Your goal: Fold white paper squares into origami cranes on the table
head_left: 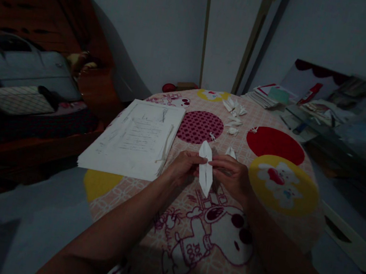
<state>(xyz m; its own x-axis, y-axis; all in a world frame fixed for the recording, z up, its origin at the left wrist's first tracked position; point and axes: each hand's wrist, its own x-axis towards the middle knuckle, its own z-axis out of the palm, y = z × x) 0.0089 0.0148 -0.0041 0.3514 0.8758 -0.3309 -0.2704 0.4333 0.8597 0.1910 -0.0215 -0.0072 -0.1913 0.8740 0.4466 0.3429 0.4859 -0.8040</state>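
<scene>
A narrow piece of folded white paper (205, 178), pointed at both ends and creased down its middle, is held upright above the round table. My left hand (186, 164) pinches its left edge between thumb and fingers. On the opposite edge, my right hand (230, 172) grips it with thumb and fingertips. Just behind my right hand lies another small folded white paper (231, 152), partly hidden by the fingers. Farther back on the cloth are several crumpled or folded white papers (234, 108).
A stack of written paper sheets (136, 135) lies at the table's left. The patterned tablecloth (209, 244) covers the round table. A wooden bench (94, 67) with a light handbag (37, 68) stands left; a glass-topped stand (331, 138) with papers and a red object (311, 93) stands right.
</scene>
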